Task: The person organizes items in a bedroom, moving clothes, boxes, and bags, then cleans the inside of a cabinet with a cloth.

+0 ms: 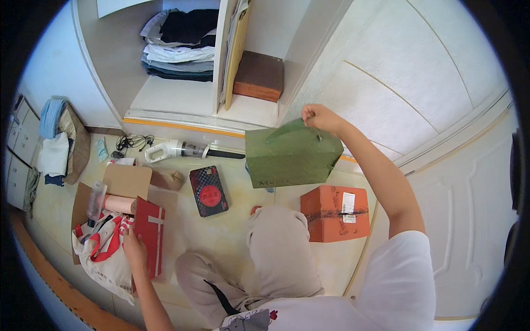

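My right hand [318, 116] grips the top handle of a green paper gift bag [290, 155], which hangs in front of the cabinet's base. On the left, my left hand [134, 246] is at a white cloth bag with red trim [105, 265]; its fingertips are at the red part, and whether they grip it is hard to tell. That cloth bag spills over the edge of an open red cardboard box [150, 240]. Inside the same box lie a pink cylinder [120, 204] and a clear plastic bottle [97, 200].
Folded clothes [180, 53] and a brown box [258, 74] sit in the open cabinet. Along its base lies a white handheld vacuum cleaner [167, 151]. A dark patterned tin [209, 191] and a taped orange carton [331, 213] stand on the floor; a fabric basket [78, 145] holds clothes at far left.
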Demonstrator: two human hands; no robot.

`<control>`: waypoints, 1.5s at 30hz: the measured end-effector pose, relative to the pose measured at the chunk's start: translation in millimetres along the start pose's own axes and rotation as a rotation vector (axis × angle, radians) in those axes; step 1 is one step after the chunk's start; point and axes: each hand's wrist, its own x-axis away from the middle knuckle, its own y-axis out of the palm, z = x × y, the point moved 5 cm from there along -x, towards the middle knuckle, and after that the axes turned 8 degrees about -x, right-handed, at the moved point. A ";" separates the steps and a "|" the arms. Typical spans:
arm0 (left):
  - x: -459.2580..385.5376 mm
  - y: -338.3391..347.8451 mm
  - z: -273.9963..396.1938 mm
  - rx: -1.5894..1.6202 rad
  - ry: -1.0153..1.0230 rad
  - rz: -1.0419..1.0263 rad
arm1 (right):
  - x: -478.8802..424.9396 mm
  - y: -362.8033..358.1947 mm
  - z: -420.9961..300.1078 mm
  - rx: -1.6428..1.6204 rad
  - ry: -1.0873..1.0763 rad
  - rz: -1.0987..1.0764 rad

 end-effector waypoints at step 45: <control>1.7 -13.9 6.2 0.051 -0.166 -0.128 | 66.7 -49.8 266.7 0.853 0.480 0.454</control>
